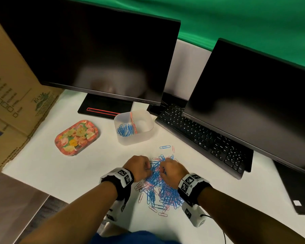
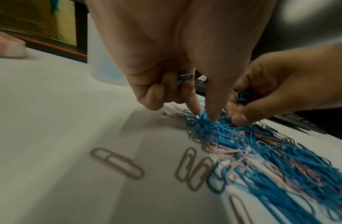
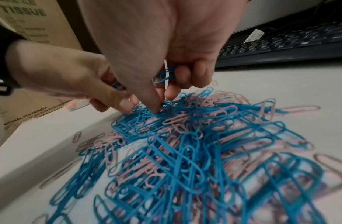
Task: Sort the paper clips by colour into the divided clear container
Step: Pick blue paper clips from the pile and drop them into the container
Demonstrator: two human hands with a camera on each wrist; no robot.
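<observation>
A heap of blue and pink paper clips (image 1: 158, 188) lies on the white desk in front of me. Both hands are at its far end. My left hand (image 1: 144, 169) keeps blue clips (image 2: 184, 78) tucked under its curled fingers while thumb and forefinger dig into the heap (image 2: 243, 144). My right hand (image 1: 165, 169) likewise holds blue clips (image 3: 165, 75) in curled fingers, its thumb tip pressing into the heap (image 3: 185, 144). The clear container (image 1: 144, 136) stands beyond the heap, with blue clips (image 1: 125, 130) in its left compartment and pink (image 1: 133, 123) along the divider.
A floral tin (image 1: 77, 137) lies left of the container. A black keyboard (image 1: 204, 140) runs along the right, under the right of two dark monitors (image 1: 99, 55). A cardboard box (image 1: 12, 95) borders the desk's left. One blue clip (image 1: 165, 147) lies loose near the container.
</observation>
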